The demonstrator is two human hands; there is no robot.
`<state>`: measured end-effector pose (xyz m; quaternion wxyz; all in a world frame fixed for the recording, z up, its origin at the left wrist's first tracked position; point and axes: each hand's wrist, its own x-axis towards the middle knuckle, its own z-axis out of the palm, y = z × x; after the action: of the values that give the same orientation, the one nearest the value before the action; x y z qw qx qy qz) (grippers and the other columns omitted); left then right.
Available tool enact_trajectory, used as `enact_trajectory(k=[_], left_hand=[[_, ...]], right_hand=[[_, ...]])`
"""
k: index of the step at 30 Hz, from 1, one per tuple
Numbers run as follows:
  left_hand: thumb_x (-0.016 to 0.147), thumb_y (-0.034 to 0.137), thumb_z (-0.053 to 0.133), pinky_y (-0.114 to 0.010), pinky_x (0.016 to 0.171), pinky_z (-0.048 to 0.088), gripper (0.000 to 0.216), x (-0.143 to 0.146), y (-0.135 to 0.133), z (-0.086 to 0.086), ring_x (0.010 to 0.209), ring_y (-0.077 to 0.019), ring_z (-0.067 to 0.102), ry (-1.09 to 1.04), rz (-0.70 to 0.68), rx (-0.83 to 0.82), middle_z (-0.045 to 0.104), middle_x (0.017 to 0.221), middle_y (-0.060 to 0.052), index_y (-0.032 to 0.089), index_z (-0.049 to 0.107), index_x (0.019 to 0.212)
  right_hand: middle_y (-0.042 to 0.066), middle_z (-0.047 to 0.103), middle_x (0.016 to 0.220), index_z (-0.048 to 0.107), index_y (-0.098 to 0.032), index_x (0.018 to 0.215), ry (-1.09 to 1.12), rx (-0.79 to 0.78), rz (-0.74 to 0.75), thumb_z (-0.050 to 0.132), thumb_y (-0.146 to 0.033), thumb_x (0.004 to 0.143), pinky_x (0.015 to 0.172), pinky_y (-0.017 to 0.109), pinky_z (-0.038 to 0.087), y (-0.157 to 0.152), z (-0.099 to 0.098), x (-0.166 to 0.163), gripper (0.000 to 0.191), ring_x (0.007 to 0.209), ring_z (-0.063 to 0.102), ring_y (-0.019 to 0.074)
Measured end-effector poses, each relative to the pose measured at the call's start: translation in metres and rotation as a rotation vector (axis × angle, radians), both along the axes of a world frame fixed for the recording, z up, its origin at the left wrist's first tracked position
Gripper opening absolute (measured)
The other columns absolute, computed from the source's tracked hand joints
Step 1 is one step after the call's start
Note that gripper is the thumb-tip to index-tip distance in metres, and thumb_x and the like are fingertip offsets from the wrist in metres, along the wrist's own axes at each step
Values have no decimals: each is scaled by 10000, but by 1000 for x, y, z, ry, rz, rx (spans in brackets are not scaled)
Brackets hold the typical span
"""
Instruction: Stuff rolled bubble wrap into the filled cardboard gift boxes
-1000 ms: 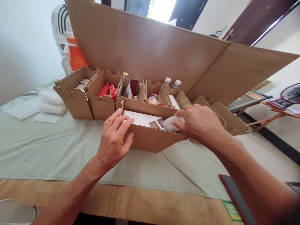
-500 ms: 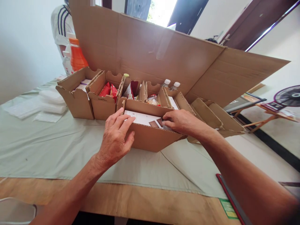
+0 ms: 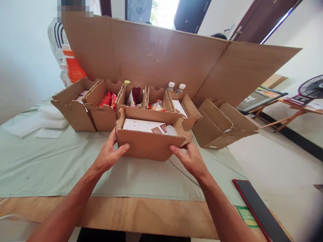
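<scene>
In front of me a cardboard bin [image 3: 146, 146] stands lengthwise on the green cloth. Inside lie a white box [image 3: 141, 125] with brown squares printed on it and a clear round plastic piece [image 3: 172, 130] at its right end. My left hand [image 3: 109, 153] grips the bin's left end, thumb on the front wall and fingers behind the end. At the right end my right hand [image 3: 190, 158] holds it likewise, thumb on the front, fingers partly hidden. Behind is a row of bins holding red packets [image 3: 107, 99], a bagged item [image 3: 157, 105] and another white box [image 3: 179, 108].
A tall cardboard sheet [image 3: 151, 50] rises behind the bins, with a person's striped sleeve [image 3: 57, 35] beyond it. Clear plastic bags [image 3: 50, 117] lie left. More bins [image 3: 214, 117] stand right. A phone [image 3: 259, 208] rests at the table's right front edge. An orange bottle [image 3: 73, 65] stands back left.
Both hands have moved from the bin's top and contents down to its two ends. The right hand has left the clear plastic piece, which now lies in the bin. The view has shifted slightly.
</scene>
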<state>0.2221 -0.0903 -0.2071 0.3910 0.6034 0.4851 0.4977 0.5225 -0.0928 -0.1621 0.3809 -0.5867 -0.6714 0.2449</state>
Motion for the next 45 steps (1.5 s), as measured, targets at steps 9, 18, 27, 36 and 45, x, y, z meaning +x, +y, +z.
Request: enact_trajectory(k=[9,18,27,36,45], left_hand=[[967,443,584,-425,1011,550,405,0,-94,2,1180,-279,661,144,143,-6,710,1216,-98,224,578,1307],[944,439,584,-370,885,583,477,-5,-49,67,1043,-243,688,111,276,241,708,1178,-82,195,526,1350],[967,449,598,-333,828,599,329,-22,-115,37,980,-232,713,181,341,57,750,1090,-51,224,621,1206],[972,465,585,-349,928,552,397,5,-89,17,1113,-250,671,50,234,58,716,1214,-80,205,586,1272],[999,409,553,-468,1192,380,611,101,-67,-3,1444,-303,457,-52,-260,17,455,1599,-122,233,372,1556]], right_hand=[[102,728,1126,607,-209,1292,-14,37,-10,550,-521,945,666,341,536,-73,11,-18,470,935,671,280],[71,729,999,644,-204,1097,120,180,5,618,-536,881,747,380,531,-23,54,-38,397,854,644,243],[88,740,1034,658,-226,1114,121,135,27,575,-495,938,769,367,553,-79,18,-57,332,921,673,259],[94,723,1170,601,-228,1336,146,154,-39,578,-463,950,920,424,539,-74,19,-37,453,1066,659,285],[77,751,970,699,-188,1070,38,166,-600,654,-569,867,827,406,547,-154,-34,53,435,969,689,312]])
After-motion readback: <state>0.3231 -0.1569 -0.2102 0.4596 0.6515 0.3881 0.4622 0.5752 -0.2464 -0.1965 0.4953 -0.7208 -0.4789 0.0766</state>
